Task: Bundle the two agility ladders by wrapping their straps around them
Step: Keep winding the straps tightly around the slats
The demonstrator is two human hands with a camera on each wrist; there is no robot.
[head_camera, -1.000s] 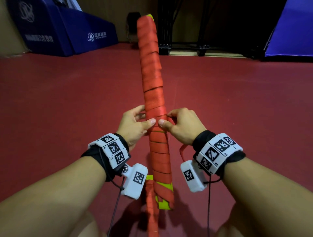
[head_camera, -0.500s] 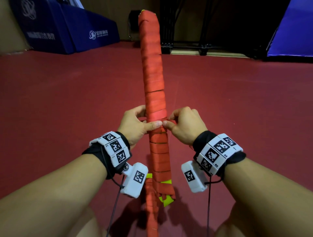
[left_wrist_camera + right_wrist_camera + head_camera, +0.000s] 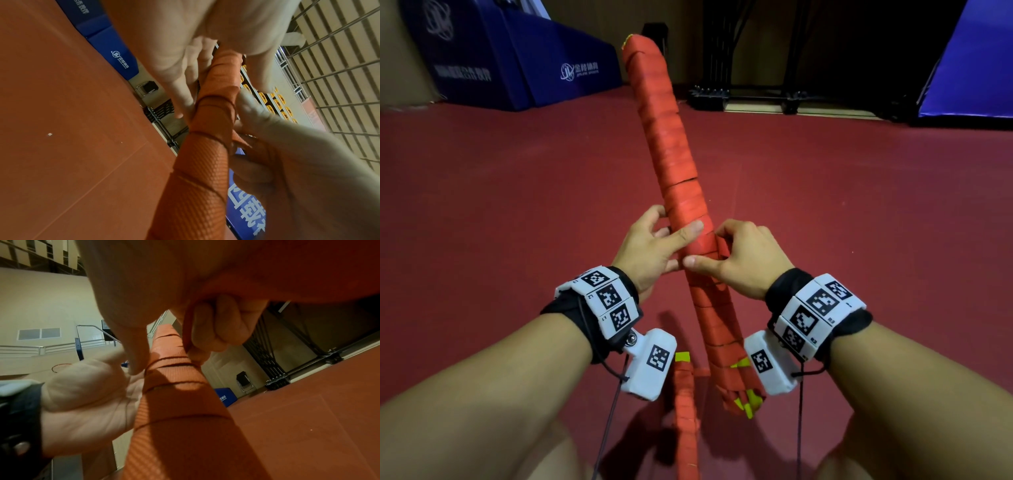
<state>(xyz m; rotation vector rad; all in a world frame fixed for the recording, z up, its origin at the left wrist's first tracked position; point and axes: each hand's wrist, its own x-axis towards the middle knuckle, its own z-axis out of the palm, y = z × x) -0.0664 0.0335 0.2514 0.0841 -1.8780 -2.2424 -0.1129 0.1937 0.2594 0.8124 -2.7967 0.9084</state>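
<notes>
Dark red sports flooring (image 3: 500, 205) fills the scene, with blue padded mats (image 3: 524, 61) bearing white logos against the far wall on the left. Coming inward from that side, the left hand (image 3: 650, 246) grips the wrapped ladder bundle (image 3: 671, 164), a long bundle covered turn upon turn in orange-red strap and leaning up and slightly to the left from the floor; its thumb lies across the front of the bundle, and the left wrist view shows the fingers (image 3: 180, 91) reaching along and behind the webbing. Below the hands, near the bottom of the head view, a second orange-red bundle (image 3: 685, 411) with a yellow-green end lies on the floor just left of the held bundle's foot, where more yellow-green rungs (image 3: 748, 401) poke out of the wrap. On the right of the bundle, the right hand (image 3: 743, 257) pinches a loose fold of strap (image 3: 722, 248) against the bundle's side, thumb pointing toward the left hand and nearly meeting it; the right wrist view shows its fingers (image 3: 218, 324) curled tight beside the webbing. Farther right, a black metal rack (image 3: 756, 68) stands along the back wall, and another blue mat (image 3: 976, 68) leans at the far right edge.
</notes>
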